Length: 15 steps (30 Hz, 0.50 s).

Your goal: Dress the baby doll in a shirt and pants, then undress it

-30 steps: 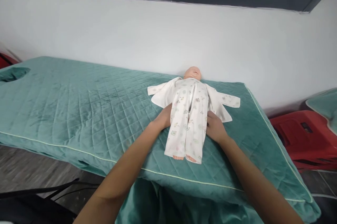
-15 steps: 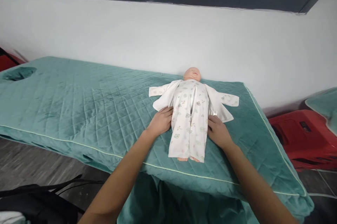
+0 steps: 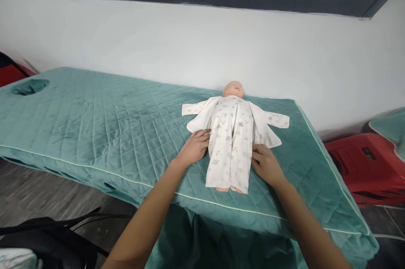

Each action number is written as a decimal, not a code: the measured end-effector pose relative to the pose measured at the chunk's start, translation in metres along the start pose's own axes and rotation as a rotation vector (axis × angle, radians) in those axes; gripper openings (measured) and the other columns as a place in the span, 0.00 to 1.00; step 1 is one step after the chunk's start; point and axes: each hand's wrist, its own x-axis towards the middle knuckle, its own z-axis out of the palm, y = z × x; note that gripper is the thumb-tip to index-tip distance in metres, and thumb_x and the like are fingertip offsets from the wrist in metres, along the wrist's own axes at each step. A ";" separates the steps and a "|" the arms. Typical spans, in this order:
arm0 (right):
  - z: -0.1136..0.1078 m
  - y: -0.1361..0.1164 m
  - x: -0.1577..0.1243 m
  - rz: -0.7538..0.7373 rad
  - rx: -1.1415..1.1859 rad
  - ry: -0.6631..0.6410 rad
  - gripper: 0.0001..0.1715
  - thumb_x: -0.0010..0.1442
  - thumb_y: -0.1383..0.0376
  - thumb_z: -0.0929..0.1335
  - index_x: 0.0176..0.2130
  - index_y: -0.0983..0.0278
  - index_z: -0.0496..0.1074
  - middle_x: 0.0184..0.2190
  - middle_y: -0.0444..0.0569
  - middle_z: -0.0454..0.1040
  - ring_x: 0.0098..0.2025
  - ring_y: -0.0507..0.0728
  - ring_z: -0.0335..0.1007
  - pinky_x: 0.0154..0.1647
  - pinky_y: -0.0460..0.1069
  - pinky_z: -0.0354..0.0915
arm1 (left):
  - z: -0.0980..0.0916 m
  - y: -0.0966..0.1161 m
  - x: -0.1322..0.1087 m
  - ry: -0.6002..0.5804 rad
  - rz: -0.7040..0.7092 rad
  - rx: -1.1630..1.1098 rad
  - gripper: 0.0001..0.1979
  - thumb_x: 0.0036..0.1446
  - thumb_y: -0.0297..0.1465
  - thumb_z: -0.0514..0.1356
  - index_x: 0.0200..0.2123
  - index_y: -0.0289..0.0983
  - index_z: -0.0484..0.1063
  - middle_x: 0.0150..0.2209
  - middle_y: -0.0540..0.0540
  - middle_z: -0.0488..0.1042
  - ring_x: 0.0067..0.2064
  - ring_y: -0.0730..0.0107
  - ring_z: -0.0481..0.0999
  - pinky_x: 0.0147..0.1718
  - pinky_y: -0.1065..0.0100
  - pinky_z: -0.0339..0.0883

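Observation:
A baby doll (image 3: 233, 89) lies on its back with its head by the wall and its toes showing at the near end. Printed white baby trousers (image 3: 223, 146) cover its front from the chest down to the feet. Beneath them a white baby jacket (image 3: 265, 123) is spread open, sleeves out to both sides. My left hand (image 3: 196, 146) rests at the left edge of the trousers, fingers stretched out and tips touching the cloth. My right hand (image 3: 266, 162) is at the right edge, fingers loosely bent, thumb apart, close against the trouser leg.
The doll lies on a bed with a green quilted cover (image 3: 126, 130), which has a face hole (image 3: 30, 87) at its far left. A white wall (image 3: 158, 41) runs behind. Red plastic chairs (image 3: 367, 163) stand at the right, and a black bag (image 3: 47, 239) is at the lower left.
My right hand has slid slightly toward me along the trouser leg, its thumb now more apart. My left hand stays at the left edge. The whole view has shifted slightly.

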 end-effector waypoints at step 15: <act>-0.027 0.098 0.034 0.866 0.146 0.349 0.16 0.54 0.56 0.68 0.36 0.65 0.76 0.35 0.54 0.78 0.38 0.60 0.73 0.43 0.54 0.66 | 0.008 -0.029 0.012 0.384 -0.867 0.130 0.19 0.61 0.39 0.59 0.51 0.35 0.72 0.60 0.32 0.70 0.64 0.41 0.64 0.61 0.41 0.59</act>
